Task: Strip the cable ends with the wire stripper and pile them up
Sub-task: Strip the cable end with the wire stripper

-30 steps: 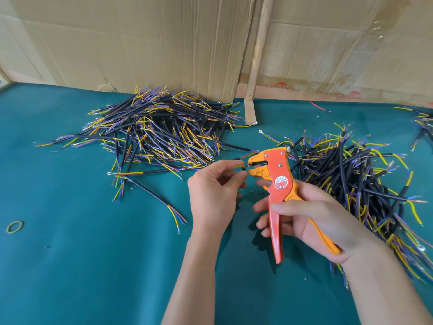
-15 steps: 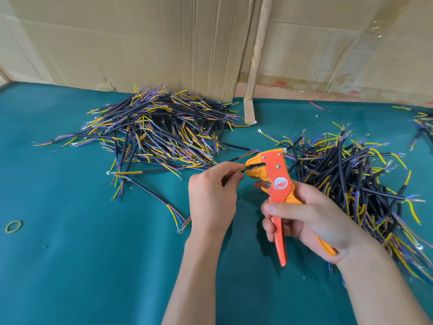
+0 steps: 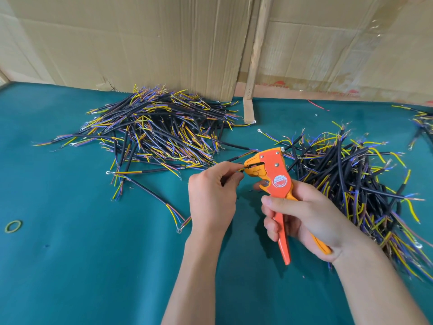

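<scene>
Big green counter point(image 3: 70, 266), with cardboard wall point(image 3: 140, 43) standing behind, maybe to stop things rolling off.

Two big heaps of cables: left pile point(image 3: 152, 130) far back on the left, right pile point(image 3: 351, 184) close by the right arm. Probably one heap for done cables and one for cables waiting, kept apart to stop a mix-up. Can't tell which is which.

Right hand point(image 3: 302, 214) wrapped round the handles of the orange wire stripper point(image 3: 276, 181), fingers point(image 3: 273, 227) curled tight, nose pointing left toward the other hand. Looks ready to squeeze.

Left hand point(image 3: 210, 195) pinching one thin cable point(image 3: 236, 171), pushing its end into the stripper's mouth. Held close to the tip, likely to keep it from bending. Tail of that cable hanging down by the wrist.

Tiny yellow rubber band point(image 3: 13, 226) lying alone far left.
</scene>
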A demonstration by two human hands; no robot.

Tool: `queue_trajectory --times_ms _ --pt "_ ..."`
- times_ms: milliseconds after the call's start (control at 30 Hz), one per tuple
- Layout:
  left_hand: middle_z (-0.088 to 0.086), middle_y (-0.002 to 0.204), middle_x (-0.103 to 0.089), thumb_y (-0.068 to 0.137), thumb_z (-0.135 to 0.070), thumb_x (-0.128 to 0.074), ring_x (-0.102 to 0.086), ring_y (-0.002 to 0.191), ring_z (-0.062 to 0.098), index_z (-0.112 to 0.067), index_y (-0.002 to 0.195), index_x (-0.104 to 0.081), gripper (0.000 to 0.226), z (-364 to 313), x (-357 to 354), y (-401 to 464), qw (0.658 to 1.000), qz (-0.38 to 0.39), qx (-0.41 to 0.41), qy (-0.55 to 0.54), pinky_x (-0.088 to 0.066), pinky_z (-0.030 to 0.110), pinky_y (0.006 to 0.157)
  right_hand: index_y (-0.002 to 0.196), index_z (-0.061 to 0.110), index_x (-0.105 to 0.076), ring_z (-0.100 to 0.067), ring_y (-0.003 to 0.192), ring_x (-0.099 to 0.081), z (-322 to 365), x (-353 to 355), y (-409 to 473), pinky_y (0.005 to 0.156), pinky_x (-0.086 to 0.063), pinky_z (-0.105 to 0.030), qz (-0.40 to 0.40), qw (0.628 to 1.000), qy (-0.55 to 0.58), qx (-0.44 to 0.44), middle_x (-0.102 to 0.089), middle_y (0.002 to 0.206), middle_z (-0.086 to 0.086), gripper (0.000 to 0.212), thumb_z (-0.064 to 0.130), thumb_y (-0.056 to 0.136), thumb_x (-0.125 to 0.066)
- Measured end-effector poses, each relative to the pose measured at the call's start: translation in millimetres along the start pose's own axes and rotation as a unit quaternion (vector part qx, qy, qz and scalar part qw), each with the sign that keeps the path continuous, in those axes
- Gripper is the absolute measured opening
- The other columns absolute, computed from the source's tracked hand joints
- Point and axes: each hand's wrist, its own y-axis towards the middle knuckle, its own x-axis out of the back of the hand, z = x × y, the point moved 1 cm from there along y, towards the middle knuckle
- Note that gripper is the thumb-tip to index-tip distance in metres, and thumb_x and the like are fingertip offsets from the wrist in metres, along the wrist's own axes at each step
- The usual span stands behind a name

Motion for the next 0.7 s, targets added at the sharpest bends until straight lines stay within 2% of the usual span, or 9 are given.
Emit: queue_trajectory --times_ms 67,167,267,333,400,500,600,700 --pt "-0.009 0.066 -0.071 0.083 -0.009 -0.078 -0.064 0.063 0.014 -0.027 0.090 -0.081 0.019 -1 -1 0 1.000 -0.003 0.004 0.006 -0.051 0.027 0.065 0.100 0.001 -0.062 -0.026 0.050 -0.047 -2 -1 2 0.045 -0.044 -0.034 -0.010 1.000 0.011 0.003 -0.050 0.070 -0.014 0.031 0.007 0.077 -0.082" --pt "-0.012 0.065 -0.071 0.082 -0.008 -0.080 -0.066 0.062 0.006 -0.024 0.091 -0.080 0.019 -3 -1 0 1.000 -0.010 0.024 0.000 -0.048 0.014 0.061 0.104 0.002 -0.068 -0.018 0.042 -0.035 -5 -5 7 0.040 -0.033 -0.025 -0.034 0.999 0.036 0.006 -0.044 0.063 -0.008 0.034 0.019 0.076 -0.077" --pt "-0.013 0.066 -0.072 0.081 -0.006 -0.080 -0.067 0.061 0.004 -0.022 0.089 -0.078 0.018 -3 1 1 0.999 -0.013 0.038 -0.014 -0.045 0.008 0.060 0.105 -0.003 -0.064 -0.017 0.039 -0.036 -7 -6 8 0.038 -0.032 -0.024 -0.041 0.999 0.028 0.003 -0.045 0.061 -0.007 0.043 0.026 0.076 -0.077" --pt "-0.012 0.068 -0.073 0.081 -0.006 -0.080 -0.068 0.061 0.004 -0.023 0.087 -0.078 0.018 -4 2 1 0.999 -0.011 0.043 -0.017 -0.047 0.010 0.062 0.106 -0.006 -0.066 -0.017 0.039 -0.038 -9 -6 8 0.037 -0.033 -0.024 -0.048 0.999 0.025 -0.003 -0.047 0.061 -0.007 0.046 0.027 0.076 -0.079" --pt "-0.012 0.068 -0.074 0.081 -0.007 -0.080 -0.069 0.062 0.003 -0.023 0.086 -0.078 0.018 -4 2 1 0.999 -0.011 0.044 -0.019 -0.050 0.012 0.064 0.100 -0.005 -0.067 -0.020 0.041 -0.043 -9 -4 8 0.038 -0.037 -0.027 -0.038 0.999 0.030 -0.004 -0.051 0.062 -0.011 0.039 0.021 0.077 -0.084" --pt "-0.012 0.070 -0.074 0.081 -0.007 -0.080 -0.070 0.064 0.003 -0.023 0.084 -0.078 0.016 -5 2 1 0.999 -0.010 0.049 -0.022 -0.053 0.017 0.068 0.099 -0.004 -0.068 -0.032 0.054 -0.059 -7 -5 7 0.046 -0.050 -0.036 -0.018 0.999 0.031 -0.010 -0.062 0.074 -0.025 0.034 0.017 0.075 -0.079" --pt "-0.012 0.069 -0.074 0.082 -0.007 -0.080 -0.069 0.064 0.002 -0.022 0.082 -0.079 0.015 -3 3 2 0.999 -0.014 0.046 -0.018 -0.052 0.015 0.068 0.108 -0.008 -0.065 -0.040 0.071 -0.068 -7 0 6 0.060 -0.059 -0.042 -0.005 0.999 0.039 0.000 -0.067 0.088 -0.031 0.040 0.009 0.074 -0.076" --pt "-0.011 0.070 -0.074 0.083 -0.007 -0.078 -0.071 0.065 0.006 -0.025 0.079 -0.077 0.019 -4 3 2 0.997 -0.010 0.059 -0.038 -0.056 0.021 0.069 0.115 -0.010 -0.062 -0.042 0.076 -0.069 -4 5 4 0.066 -0.060 -0.043 0.001 0.999 0.035 0.002 -0.068 0.094 -0.033 0.046 0.006 0.074 -0.074"
